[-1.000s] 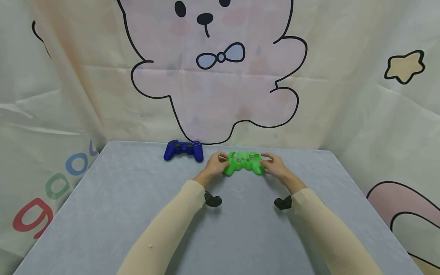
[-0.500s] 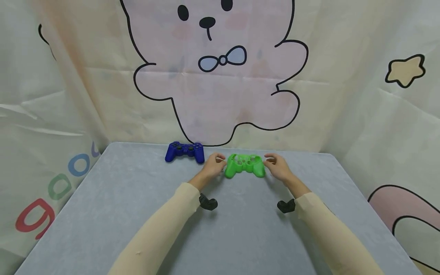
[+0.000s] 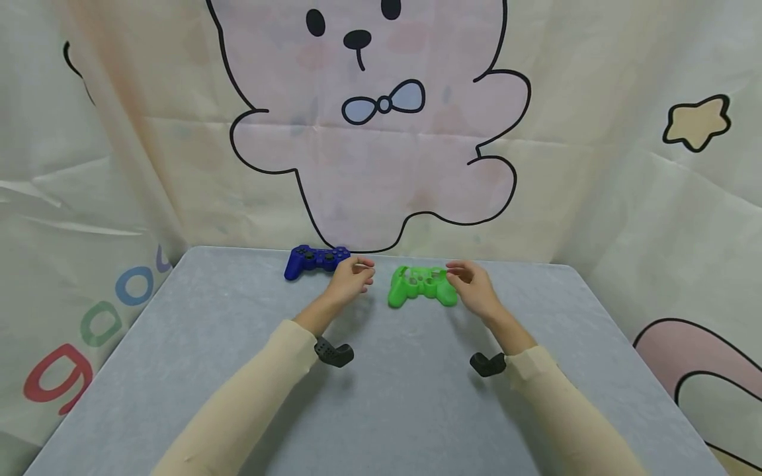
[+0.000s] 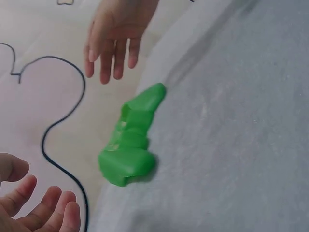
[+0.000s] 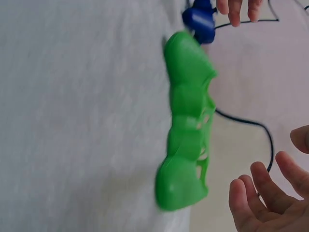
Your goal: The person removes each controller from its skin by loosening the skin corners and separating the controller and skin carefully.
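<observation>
A green controller cover [image 3: 422, 284] with cut-out holes lies on the grey-blue table near its back edge. To its left is a blue game controller [image 3: 309, 262], its right grip partly hidden behind my left hand [image 3: 350, 277]. That hand is raised, fingers relaxed, with nothing in it. My right hand [image 3: 472, 288] hovers at the cover's right end, overlapping it slightly in the head view. In the right wrist view its loosely spread fingers [image 5: 265, 191] are apart from the green cover [image 5: 186, 121]. The left wrist view also has both hands beside the cover [image 4: 130, 140], holding nothing.
A printed cloth backdrop [image 3: 381, 185] stands right behind the table's back edge. The table [image 3: 405, 396] stretches toward me under both forearms. A black wrist device [image 3: 335, 353] sits under the left wrist, and another [image 3: 488, 363] under the right.
Both hands have let go of the green cover, which stays on the table. My left hand has moved left toward the blue controller; the right hand drew off, then came back slightly over the cover.
</observation>
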Available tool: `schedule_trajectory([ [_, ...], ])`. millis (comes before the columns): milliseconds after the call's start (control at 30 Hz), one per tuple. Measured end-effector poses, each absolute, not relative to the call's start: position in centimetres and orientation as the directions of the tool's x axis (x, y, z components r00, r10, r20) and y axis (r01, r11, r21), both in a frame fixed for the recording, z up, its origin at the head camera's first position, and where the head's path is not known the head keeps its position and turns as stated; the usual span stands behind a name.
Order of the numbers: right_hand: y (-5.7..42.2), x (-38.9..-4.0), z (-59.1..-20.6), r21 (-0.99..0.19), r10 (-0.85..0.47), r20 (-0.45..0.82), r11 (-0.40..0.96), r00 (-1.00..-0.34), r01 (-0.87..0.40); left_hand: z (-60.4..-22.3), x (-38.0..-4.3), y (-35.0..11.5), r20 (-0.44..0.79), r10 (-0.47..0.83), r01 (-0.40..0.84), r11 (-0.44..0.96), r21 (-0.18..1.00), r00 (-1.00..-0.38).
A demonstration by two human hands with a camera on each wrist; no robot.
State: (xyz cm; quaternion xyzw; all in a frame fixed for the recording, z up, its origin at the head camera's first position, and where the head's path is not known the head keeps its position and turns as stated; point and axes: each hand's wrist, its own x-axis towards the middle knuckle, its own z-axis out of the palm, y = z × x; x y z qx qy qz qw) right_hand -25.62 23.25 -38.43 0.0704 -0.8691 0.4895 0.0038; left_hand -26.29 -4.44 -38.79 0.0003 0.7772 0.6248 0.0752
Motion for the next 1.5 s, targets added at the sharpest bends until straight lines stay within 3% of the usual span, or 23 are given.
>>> schedule_trajectory([
  [967, 16.0, -21.2, -34.7, -0.92, -0.238, 0.282, 0.208, -0.929, -0.333, -33.3, -20.6, -8.8, 0.177, 0.107, 0.191, 0.141, 0.971, -0.978],
  [1500, 13.2, -20.1, -33.8, -0.924, -0.236, 0.332, 0.111, -0.913, -0.365, -32.4, -18.9, -10.5, 0.288, 0.102, 0.305, 0.229, 0.924, -0.952],
])
